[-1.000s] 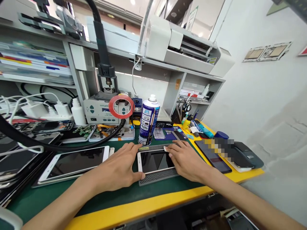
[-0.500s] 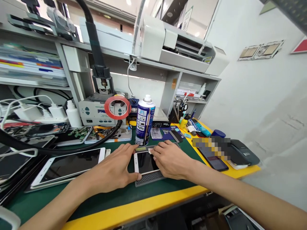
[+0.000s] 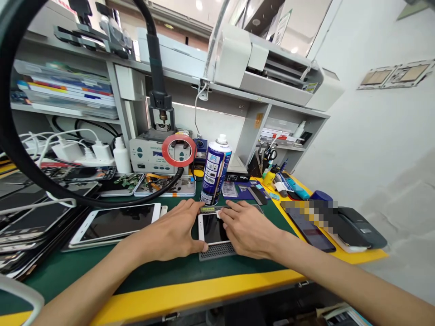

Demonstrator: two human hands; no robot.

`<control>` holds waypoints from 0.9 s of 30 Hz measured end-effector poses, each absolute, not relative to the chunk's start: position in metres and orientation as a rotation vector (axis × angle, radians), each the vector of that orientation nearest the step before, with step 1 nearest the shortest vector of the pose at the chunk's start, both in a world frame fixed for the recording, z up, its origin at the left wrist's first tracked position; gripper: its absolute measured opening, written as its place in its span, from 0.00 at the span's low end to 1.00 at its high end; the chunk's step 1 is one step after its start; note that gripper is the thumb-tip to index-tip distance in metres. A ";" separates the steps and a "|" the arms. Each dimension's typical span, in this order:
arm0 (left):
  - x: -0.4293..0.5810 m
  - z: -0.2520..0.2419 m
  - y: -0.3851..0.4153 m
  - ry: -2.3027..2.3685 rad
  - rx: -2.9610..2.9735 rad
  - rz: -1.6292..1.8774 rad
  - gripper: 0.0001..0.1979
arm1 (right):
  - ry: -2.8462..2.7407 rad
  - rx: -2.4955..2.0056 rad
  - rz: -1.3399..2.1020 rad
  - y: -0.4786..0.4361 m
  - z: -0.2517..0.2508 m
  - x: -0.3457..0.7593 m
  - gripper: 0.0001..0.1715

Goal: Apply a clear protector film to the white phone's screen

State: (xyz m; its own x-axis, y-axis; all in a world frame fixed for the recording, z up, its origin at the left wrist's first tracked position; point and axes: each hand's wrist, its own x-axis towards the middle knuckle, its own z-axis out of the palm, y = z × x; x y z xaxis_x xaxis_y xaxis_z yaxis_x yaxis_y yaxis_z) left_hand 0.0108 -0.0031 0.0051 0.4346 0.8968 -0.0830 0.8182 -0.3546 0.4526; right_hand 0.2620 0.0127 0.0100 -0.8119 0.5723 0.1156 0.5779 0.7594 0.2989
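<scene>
Front: bare green mat (image 3: 190, 280) runs between the forearms up to the pad (image 3: 217, 251); low approach open.
Phone (image 3: 214, 228): left hand (image 3: 179, 230) spans the left end; right hand (image 3: 249, 232), with a white scrap (image 3: 218, 213) at its fingertips, covers the right part. Only the middle screen lies exposed.
Behind pad: can (image 3: 216, 172) stands upright just beyond the left fingertips, blocking straight reach.
Right of can: flat blue card (image 3: 233, 189); passable above.
Left: tablet (image 3: 118, 222) lies low; black hose (image 3: 112, 199) arches above the bench, obstructing reach to the trays (image 3: 170, 184).
Right: bare mat strip beside right hand, then dark phone (image 3: 314, 235).
</scene>
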 end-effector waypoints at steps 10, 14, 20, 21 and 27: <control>0.008 0.008 -0.006 1.379 2.312 0.350 0.47 | -2.987 -0.717 -0.437 0.012 0.003 0.197 0.27; 0.006 0.006 -0.004 1.373 2.313 0.288 0.50 | -2.899 -0.844 -0.330 -0.001 -0.002 0.206 0.29; 0.005 0.003 -0.003 1.349 2.309 0.316 0.50 | -2.882 -0.937 -0.204 -0.030 0.002 0.222 0.26; 0.005 0.002 -0.003 1.346 2.309 0.320 0.50 | -2.880 -0.952 -0.188 -0.030 0.003 0.222 0.25; 0.004 0.002 -0.003 1.348 2.325 0.316 0.47 | -2.870 -0.996 -0.177 -0.005 0.001 0.204 0.29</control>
